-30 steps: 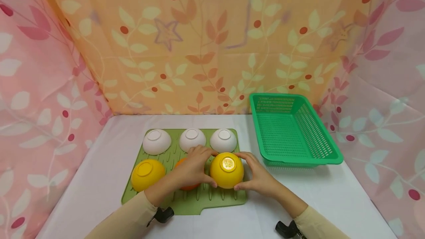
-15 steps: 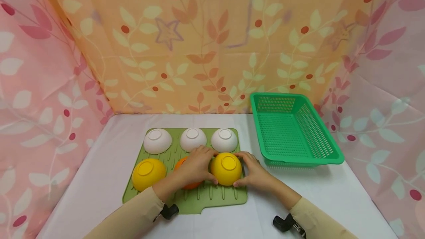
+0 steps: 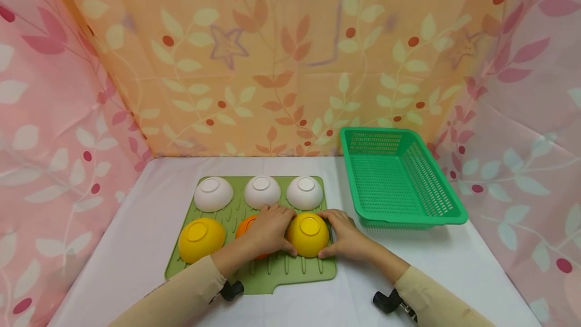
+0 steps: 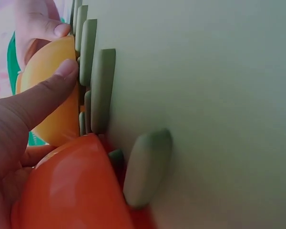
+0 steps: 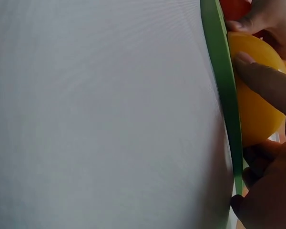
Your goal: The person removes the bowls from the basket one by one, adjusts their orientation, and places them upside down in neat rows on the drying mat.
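Note:
An upside-down yellow bowl (image 3: 308, 236) sits on the green drying mat (image 3: 301, 277), at its near right corner. My left hand (image 3: 271, 230) grips its left side, thumb at the near rim and fingers at the far side. From the right, my right hand (image 3: 346, 238) holds the same bowl between thumb and fingers. In both wrist views the bowl's rim is right at the mat. An orange bowl (image 4: 74, 183), upside down, lies under my left hand and forearm, partly hidden in the head view. Another yellow bowl (image 3: 201, 241) is upside down at the near left.
Three white bowls stand upside down along the mat's far edge, the middle white bowl (image 3: 262, 192) among them. A green plastic basket (image 3: 408, 220) is at the right, behind my right hand. Patterned cloth walls (image 3: 272, 90) close off the back and sides of the white tabletop (image 3: 408, 261).
The yellow bowl between my hands has come down slightly onto the mat and looks smaller in the head view. Both hands moved with it and keep their hold.

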Demonstrator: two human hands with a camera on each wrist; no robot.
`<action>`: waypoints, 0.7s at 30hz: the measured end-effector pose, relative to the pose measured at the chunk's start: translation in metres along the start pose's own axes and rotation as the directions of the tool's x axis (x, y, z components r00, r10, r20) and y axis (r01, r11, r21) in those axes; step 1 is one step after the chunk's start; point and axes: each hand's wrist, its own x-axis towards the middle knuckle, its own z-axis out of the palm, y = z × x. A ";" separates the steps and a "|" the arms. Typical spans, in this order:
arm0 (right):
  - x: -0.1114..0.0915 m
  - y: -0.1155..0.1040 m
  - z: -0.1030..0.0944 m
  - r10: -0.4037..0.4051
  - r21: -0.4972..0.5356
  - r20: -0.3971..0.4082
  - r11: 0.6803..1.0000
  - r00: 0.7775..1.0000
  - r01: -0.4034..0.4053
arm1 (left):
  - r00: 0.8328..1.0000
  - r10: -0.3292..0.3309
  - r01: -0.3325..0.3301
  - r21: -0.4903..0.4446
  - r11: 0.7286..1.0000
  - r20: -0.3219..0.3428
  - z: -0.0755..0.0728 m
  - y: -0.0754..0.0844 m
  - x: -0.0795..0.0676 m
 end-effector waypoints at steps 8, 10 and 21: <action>0.000 0.001 -0.003 -0.008 -0.030 0.032 1.000 0.999 0.009 | 1.000 -0.001 0.003 -0.067 0.998 0.029 -0.003 -0.002 0.003; -0.001 0.001 -0.004 -0.002 -0.030 0.033 1.000 0.999 0.003 | 0.999 -0.008 0.013 -0.125 0.992 0.039 -0.005 -0.003 0.003; -0.018 -0.025 0.001 -0.064 -0.118 -0.077 0.992 0.995 0.054 | 0.999 0.050 -0.052 -0.231 0.972 -0.014 -0.012 -0.008 -0.012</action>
